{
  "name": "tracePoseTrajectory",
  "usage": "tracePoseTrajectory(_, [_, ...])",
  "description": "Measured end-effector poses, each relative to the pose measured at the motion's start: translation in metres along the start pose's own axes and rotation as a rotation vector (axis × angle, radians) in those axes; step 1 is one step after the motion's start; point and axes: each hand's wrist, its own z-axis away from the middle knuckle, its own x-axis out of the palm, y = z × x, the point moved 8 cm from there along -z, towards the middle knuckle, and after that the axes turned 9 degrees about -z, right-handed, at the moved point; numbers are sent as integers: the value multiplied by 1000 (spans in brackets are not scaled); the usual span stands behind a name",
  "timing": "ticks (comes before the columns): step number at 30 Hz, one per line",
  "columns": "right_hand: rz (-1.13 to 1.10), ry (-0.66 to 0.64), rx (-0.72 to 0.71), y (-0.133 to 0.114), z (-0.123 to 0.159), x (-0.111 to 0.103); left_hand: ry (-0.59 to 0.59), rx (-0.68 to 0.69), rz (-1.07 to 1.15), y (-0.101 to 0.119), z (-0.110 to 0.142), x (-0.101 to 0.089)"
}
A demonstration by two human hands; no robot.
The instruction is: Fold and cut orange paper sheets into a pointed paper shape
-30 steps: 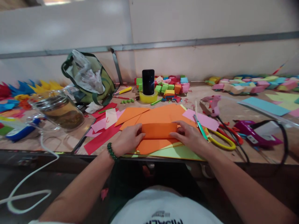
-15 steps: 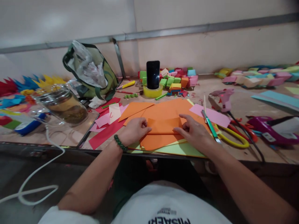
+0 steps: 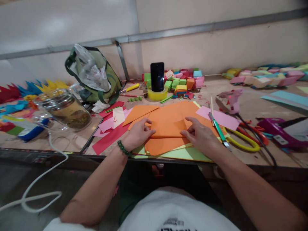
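Observation:
A folded piece of orange paper (image 3: 167, 129) is held between my two hands above other orange sheets. My left hand (image 3: 140, 133) has its curled fingers and thumb at the left end of the piece. At the right end, my right hand (image 3: 199, 134) pinches it with the thumb near the lower fold and the index finger bent at the far edge. Beneath lie loose orange sheets (image 3: 166, 148) and pale green paper (image 3: 192, 155). Close to my right hand are a green utility knife (image 3: 218, 130) and a pink paper strip (image 3: 218, 117).
A phone (image 3: 157, 77) stands in a yellow tape roll (image 3: 157, 94) before folded paper blocks (image 3: 190, 83). Yellow-handled scissors (image 3: 247, 146), a pink glue gun (image 3: 233, 101) and a purple tool (image 3: 281, 133) lie right. A jar (image 3: 69, 110) and green bag (image 3: 106, 70) are left.
The lower edge of the folded orange paper has shifted slightly toward the far side, and its back part lies flatter. Both hands stay at its ends. The camera view has shifted a little.

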Motion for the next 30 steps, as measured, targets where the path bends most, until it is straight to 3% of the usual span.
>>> tracePoseTrajectory(12, [25, -3, -10, 2, -1, 1, 40, 74, -39, 10, 0, -3])
tracePoseTrajectory(30, [-20, -32, -45, 1, 0, 1, -51, 88, -191, 11, -1, 3])
